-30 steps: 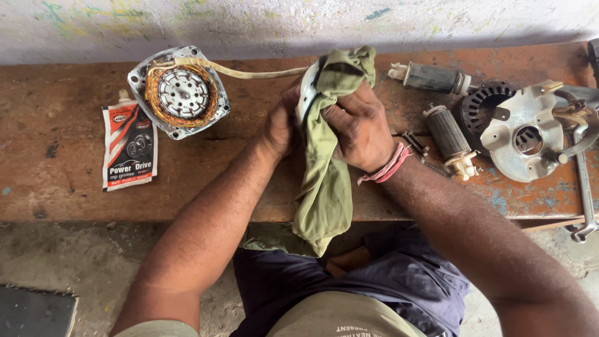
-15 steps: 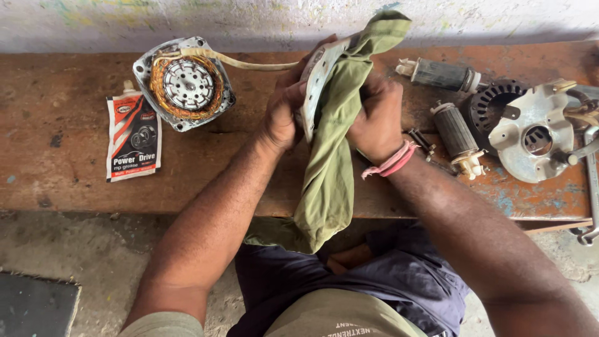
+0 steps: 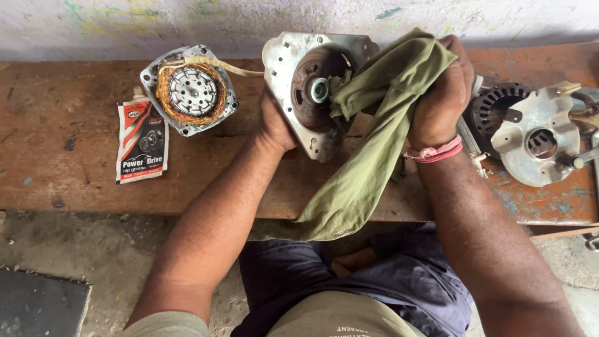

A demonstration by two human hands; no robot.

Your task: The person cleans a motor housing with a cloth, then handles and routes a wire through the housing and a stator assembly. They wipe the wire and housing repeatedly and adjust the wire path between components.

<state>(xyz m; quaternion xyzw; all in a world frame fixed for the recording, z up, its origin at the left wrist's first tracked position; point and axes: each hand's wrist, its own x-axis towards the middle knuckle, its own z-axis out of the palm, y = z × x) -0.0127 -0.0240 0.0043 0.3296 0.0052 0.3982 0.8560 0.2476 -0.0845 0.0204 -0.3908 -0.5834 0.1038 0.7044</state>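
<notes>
Fingers of my left hand [image 3: 274, 122] clasp the motor end cover [image 3: 306, 93]; my right hand [image 3: 440, 100], right of that cover, grips the green cloth [image 3: 374, 156] pressed into it.

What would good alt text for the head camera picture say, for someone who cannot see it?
A person's left hand steadies a grey metal motor cover on a worn wooden bench while the right hand presses a green cloth against it. A copper-wound stator and a grease pouch lie left.
</notes>
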